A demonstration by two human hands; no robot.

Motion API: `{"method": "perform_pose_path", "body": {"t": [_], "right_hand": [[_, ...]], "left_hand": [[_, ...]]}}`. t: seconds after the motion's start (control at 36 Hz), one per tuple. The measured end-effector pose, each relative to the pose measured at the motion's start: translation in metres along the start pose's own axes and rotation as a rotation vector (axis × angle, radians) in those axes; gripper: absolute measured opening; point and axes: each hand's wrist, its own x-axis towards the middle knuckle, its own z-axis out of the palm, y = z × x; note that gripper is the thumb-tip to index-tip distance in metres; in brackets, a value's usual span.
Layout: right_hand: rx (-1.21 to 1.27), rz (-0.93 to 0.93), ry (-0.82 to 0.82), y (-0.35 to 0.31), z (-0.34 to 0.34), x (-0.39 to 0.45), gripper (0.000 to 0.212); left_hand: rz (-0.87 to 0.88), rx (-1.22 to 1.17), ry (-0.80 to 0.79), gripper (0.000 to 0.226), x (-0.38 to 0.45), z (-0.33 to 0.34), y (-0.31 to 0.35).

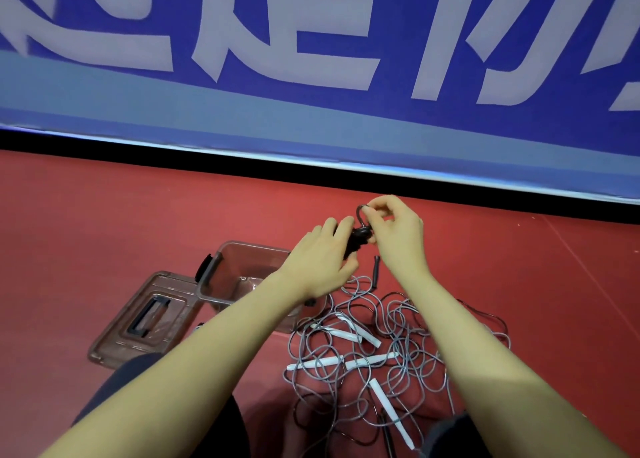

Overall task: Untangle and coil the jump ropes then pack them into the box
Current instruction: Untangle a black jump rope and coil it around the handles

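A sports hall floor, by the look of it.

The red floor [138, 215] has the smooth, matte look of sports flooring, with a faint seam line running across it at right. Along its far edge stands a low blue barrier board [311, 76] printed with large pale characters, cut off by the frame and not readable, of the kind that fences off a court. A tangle of jump ropes [374, 346] lies on the floor, which fits a gym.
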Motion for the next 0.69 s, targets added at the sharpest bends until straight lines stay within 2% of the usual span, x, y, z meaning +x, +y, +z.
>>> {"method": "perform_pose_path", "body": {"t": [0.17, 0.33, 0.47, 0.69], "right_hand": [[0.117, 0.107, -0.05, 0.003, 0.017, -0.001, 0.019], [0.154, 0.269, -0.297, 0.019, 0.05, -0.022, 0.021], [0.148, 0.344, -0.419, 0.04, 0.092, -0.038, 0.028], [0.165, 0.543, -0.62, 0.096, 0.16, -0.078, 0.029]], "left_hand": [[-0.194, -0.329, 0.012, 0.049, -0.005, -0.007, -0.004], [-0.438, -0.508, 0.067, 0.041, -0.021, -0.003, -0.028], [-0.615, -0.544, 0.059, 0.035, -0.047, 0.016, -0.058], [-0.866, -0.54, -0.015, 0.042, -0.1, 0.078, -0.113]]}}
